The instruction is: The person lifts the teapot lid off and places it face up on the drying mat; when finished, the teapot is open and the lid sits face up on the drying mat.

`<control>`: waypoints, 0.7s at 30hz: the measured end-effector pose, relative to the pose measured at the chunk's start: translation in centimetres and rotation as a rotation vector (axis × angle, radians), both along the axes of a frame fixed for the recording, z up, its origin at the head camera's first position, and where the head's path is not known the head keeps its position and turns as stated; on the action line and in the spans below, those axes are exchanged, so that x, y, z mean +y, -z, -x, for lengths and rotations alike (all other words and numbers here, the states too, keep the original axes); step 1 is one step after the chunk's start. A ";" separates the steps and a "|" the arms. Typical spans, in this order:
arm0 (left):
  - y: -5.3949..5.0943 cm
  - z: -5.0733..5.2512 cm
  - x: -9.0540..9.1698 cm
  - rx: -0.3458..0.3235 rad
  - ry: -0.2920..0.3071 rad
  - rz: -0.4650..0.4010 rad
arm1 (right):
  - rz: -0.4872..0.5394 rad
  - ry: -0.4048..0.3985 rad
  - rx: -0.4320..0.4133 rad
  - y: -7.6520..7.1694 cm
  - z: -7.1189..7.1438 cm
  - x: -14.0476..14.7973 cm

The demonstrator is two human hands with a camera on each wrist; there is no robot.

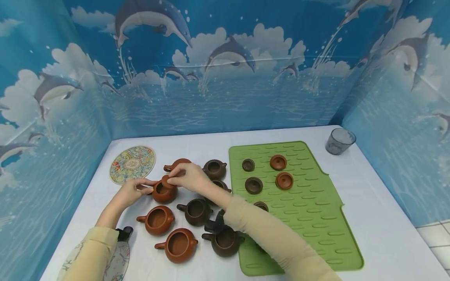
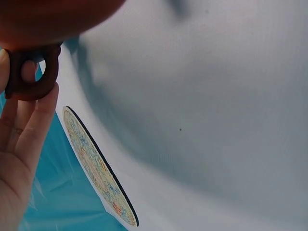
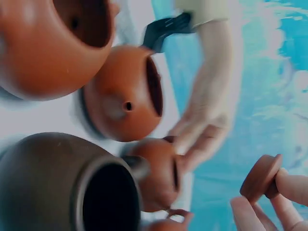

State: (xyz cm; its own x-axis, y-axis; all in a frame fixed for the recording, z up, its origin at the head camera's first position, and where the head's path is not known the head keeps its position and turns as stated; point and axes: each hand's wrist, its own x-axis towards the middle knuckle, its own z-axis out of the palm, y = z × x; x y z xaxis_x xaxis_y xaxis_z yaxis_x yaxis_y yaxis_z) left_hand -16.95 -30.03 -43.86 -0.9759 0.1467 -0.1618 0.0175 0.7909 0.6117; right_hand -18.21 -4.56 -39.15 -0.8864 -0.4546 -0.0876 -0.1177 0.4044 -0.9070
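My left hand [image 1: 133, 191] pinches the handle [image 2: 31, 94] of a small reddish-brown clay teapot [image 1: 164, 194]; the left wrist view shows fingers and thumb about the loop. Just above that pot's open mouth, my right hand [image 1: 190, 177] pinches a reddish clay lid [image 3: 261, 177] by its knob. In the right wrist view the lid is apart from the pot and tilted. Two lidless reddish teapots, one nearer [image 1: 159, 220] and one at the front [image 1: 177, 245], stand close by. Behind the right hand another reddish pot [image 1: 179, 161] is partly covered.
Dark brown teapots [image 1: 195, 212] stand in the middle, some under the right forearm. A green mat [image 1: 316, 234] on the right bears several dark and reddish lids [image 1: 284, 180]. A patterned round mat [image 1: 133, 164] lies back left; a glass [image 1: 340, 141] stands back right.
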 end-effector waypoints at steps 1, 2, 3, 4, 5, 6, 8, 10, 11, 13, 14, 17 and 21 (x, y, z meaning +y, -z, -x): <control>0.0 0.0 0.0 0.001 -0.001 -0.002 | 0.057 -0.008 -0.060 -0.2 -0.1 1.1; 0.1 -0.1 0.0 0.003 -0.001 -0.001 | 0.121 -0.017 -0.119 -0.4 -0.3 2.3; 0.1 -0.1 0.0 0.006 -0.004 0.000 | 0.185 -0.022 -0.175 -0.4 -0.4 3.5; 0.1 -0.1 0.0 0.010 -0.001 0.001 | 0.246 -0.025 -0.226 -0.4 -0.6 4.8; 0.1 0.0 0.0 0.010 -0.004 0.005 | 0.310 -0.022 -0.281 -0.3 -0.8 6.2; 0.1 0.0 0.0 0.014 0.000 0.010 | 0.353 -0.014 -0.319 -0.2 -0.9 7.6; 0.1 0.0 0.0 0.014 -0.002 0.015 | 0.412 0.011 -0.371 0.4 -1.2 10.5; 0.1 0.0 0.0 0.010 -0.006 0.017 | 0.446 0.048 -0.402 1.0 -1.6 13.6; 0.0 0.0 0.0 0.007 -0.011 0.017 | 0.461 0.071 -0.413 1.3 -1.8 15.1; -0.1 0.0 0.0 0.003 -0.015 0.020 | 0.499 0.101 -0.425 1.7 -2.3 17.8; -0.1 0.0 -0.1 0.002 -0.014 0.023 | 0.525 0.109 -0.432 1.9 -2.6 19.1; -0.1 0.0 0.0 -0.002 -0.022 0.023 | 0.620 0.100 -0.454 2.5 -3.4 22.5; 0.1 0.1 0.0 -0.002 -0.023 0.014 | 0.682 0.071 -0.470 3.7 -4.4 26.1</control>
State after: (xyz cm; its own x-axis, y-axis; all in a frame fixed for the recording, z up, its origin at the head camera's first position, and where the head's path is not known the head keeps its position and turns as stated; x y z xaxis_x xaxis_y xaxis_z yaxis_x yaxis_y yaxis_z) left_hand -17.03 -29.99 -43.93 -0.9786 0.1224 -0.1652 -0.0014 0.7994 0.6008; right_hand -13.77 21.54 -42.90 -0.8549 -0.4860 -0.1816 0.3394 -0.2592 -0.9042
